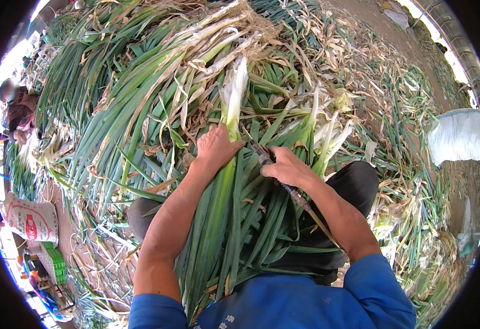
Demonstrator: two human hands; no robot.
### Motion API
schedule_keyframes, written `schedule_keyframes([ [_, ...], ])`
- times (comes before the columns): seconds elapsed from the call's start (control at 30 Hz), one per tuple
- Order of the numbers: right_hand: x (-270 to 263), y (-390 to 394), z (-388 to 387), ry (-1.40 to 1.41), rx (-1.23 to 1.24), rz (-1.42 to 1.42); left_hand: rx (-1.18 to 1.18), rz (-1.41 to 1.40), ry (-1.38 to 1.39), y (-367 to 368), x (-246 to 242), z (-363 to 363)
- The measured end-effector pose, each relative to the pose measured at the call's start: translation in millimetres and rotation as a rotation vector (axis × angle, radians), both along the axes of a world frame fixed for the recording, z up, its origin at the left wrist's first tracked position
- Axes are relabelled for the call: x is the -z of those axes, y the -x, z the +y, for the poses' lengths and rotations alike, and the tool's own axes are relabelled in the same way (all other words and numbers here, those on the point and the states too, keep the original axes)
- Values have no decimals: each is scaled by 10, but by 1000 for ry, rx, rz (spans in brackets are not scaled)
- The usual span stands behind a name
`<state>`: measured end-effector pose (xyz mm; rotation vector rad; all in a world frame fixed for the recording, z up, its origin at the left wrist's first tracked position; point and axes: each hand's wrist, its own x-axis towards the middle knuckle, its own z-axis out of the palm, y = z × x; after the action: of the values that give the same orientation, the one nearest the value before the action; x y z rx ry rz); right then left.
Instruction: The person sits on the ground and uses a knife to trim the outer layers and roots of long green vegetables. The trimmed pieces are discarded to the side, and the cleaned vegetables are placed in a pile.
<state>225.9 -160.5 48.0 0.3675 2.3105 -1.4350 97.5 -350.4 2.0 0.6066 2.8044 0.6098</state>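
My left hand (217, 148) grips a Welsh onion stalk (235, 94) where its white shank turns green; its long leaves run down over my lap. In my right hand (286, 165) is a slim tool with a thin metal nozzle (247, 133), a wrapped handle and a hose (320, 224) trailing below my forearm. The nozzle tip lies just right of the held stalk. Beyond my left hand a heap of untrimmed onions (141, 94) lies with its hairy roots (260, 31) at the top. Several paler stalks (330, 142) rest beside my right knee.
Dry husks and leaf scraps (392, 119) cover the ground on the right, near a white plastic sheet (458, 135). At the left are a printed woven sack (32, 220), a green plastic crate (53, 263) and another person (20, 107) beside more onions.
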Motion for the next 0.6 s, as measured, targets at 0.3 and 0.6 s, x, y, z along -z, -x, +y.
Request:
schedule_keyframes([
  [0.3,-109,-344,-72,38,-54,80,-217,-366,-473,261,238,-142],
  [0.6,-63,-300,-25,21,16,75,-406,-5,-410,343,595,-141],
])
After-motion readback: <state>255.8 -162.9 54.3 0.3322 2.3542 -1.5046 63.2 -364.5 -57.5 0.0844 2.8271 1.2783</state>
